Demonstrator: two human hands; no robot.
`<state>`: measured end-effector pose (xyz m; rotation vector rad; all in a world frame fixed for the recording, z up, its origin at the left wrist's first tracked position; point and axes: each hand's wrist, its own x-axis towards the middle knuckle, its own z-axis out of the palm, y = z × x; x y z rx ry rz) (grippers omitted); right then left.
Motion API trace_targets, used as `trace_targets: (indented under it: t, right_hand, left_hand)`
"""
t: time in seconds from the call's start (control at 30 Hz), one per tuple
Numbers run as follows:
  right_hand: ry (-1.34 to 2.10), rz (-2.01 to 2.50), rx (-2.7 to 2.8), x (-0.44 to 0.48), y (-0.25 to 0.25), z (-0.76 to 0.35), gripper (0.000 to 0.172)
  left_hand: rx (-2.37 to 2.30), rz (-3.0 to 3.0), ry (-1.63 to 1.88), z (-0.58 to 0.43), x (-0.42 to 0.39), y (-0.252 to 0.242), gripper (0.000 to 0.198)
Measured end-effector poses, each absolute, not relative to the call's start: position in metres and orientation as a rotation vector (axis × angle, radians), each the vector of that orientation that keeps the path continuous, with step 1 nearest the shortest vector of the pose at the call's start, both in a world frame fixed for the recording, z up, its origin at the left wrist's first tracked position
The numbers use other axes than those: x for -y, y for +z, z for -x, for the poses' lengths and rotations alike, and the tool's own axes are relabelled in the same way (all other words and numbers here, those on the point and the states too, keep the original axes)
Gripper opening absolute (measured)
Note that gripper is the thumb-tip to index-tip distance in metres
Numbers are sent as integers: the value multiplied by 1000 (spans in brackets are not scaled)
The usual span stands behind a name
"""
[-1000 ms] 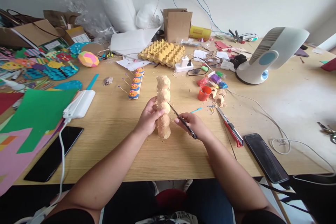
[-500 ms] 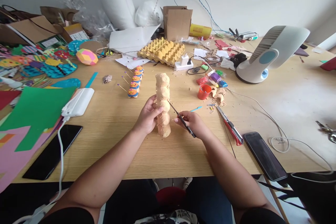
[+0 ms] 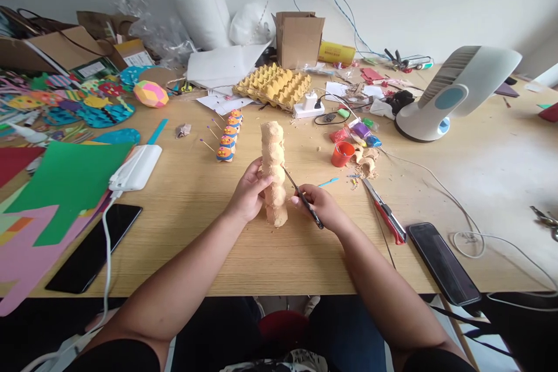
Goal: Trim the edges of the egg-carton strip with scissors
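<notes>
- Moved since the earlier frame: the dark slim tool [image 3: 311, 209], its handle end now slightly nearer the pale bumpy strip [image 3: 272, 148]; its tip stays at the strip's right edge.
- My left hand [image 3: 247, 195]: thumb and fingers closed on the strip's middle from its left side, apparently to steady it against the tip.
- My right hand [image 3: 321, 203]: fingers gripping the tool's handle, slanted, presumably so the tip meets that edge.
- Blue stick [image 3: 329, 182]: just beyond my right fingers.
- Red bucket [image 3: 342, 154]: farther past them, beside tan offcuts [image 3: 369, 154].
- Red cutter [image 3: 387, 214]: right of my right fingers, handle towards me, seemingly for easy reach.
- Painted caterpillar [image 3: 228, 140]: beyond my left fingers, faces my way.
- Yellow egg tray [image 3: 272, 87]: farthest, past both hands.
</notes>
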<state>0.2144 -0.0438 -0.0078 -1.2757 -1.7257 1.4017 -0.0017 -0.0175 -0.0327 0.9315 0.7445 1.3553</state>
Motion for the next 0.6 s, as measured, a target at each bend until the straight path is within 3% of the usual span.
trace_targets:
  t: [0.6]
  right_hand:
    - [1428,1279,1746,47,-2,-215,54]
  left_hand:
    - [-743,-972,1350,1,19,-33,67]
